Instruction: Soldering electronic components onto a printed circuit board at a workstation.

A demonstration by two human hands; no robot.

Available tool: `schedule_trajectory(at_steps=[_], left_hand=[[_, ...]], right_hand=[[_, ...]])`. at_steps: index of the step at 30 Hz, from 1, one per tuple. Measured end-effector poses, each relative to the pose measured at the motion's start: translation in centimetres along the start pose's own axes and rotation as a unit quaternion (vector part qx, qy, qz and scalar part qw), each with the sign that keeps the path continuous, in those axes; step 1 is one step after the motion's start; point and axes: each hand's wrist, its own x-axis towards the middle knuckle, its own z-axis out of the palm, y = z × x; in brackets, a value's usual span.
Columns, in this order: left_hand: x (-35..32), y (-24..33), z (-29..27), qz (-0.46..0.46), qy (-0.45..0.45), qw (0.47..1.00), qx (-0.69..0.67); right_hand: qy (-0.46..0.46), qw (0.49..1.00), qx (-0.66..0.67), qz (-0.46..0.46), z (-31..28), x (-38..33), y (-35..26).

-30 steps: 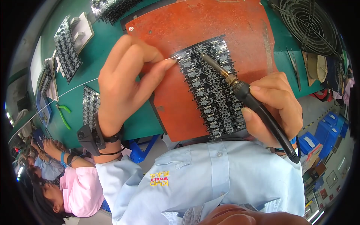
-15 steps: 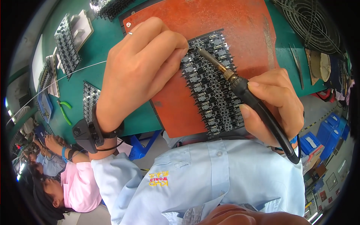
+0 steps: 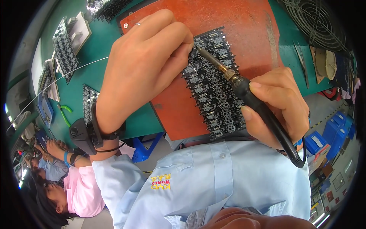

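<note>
A black panel of joined circuit boards (image 3: 215, 91) lies tilted on the worn red mat (image 3: 173, 118). My right hand (image 3: 282, 103) grips a black-handled soldering iron (image 3: 263, 112) like a pen. The iron's metal tip meets the upper left part of the panel, close to my left fingertips. My left hand (image 3: 146, 63) is closed in a pinch over the panel's upper left corner. A thin silvery solder wire (image 3: 82, 66) runs in from the left and passes behind this hand; its end at the fingertips is hardly visible.
Left on the green table (image 3: 139, 124) are green-handled cutters (image 3: 65, 113), another board panel (image 3: 90, 100) and boards on a white holder (image 3: 66, 49). Tweezers (image 3: 302, 65) and a round fan guard (image 3: 314, 23) stand to the right. A co-worker in pink (image 3: 84, 187) sits at left.
My left hand and the iron's tip have shifted slightly left and up along the panel's upper edge. The view has also moved a little. Both grips stay the same.
</note>
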Motion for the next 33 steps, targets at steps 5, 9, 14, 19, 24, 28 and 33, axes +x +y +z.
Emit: schedule_trajectory(at_steps=[5, 9, 14, 19, 24, 28, 33], left_hand=[[-0.1, -0.1, 0.2, 0.006, 0.003, 1.000, 0.005], [-0.6, -0.5, 0.5, 0.031, 0.035, 0.999, 0.017], [-2.2, -0.9, 0.5, 0.029, 0.109, 0.994, 0.010], [-2.6, -1.4, 1.0, 0.128, 0.094, 0.987, 0.009], [-2.7, -1.4, 1.1, 0.150, 0.081, 0.985, 0.034], [-2.8, -1.4, 1.3, 0.155, 0.091, 0.983, 0.045], [-2.9, -1.2, 1.2, 0.146, 0.088, 0.985, 0.040]], right_hand=[[-0.002, 1.000, -0.002, 0.003, 0.0, 0.1, -0.2], [-0.007, 1.000, -0.008, 0.002, -0.1, 0.1, -0.3], [-0.013, 1.000, -0.026, -0.004, 0.0, 0.5, -0.6], [-0.016, 0.999, -0.035, 0.000, -0.1, 0.8, -0.9], [-0.019, 0.999, -0.032, 0.008, -0.3, 0.9, -1.0], [-0.022, 0.999, -0.022, 0.012, -0.6, 1.0, -0.9], [-0.030, 0.999, -0.010, 0.016, -0.7, 0.9, -0.8]])
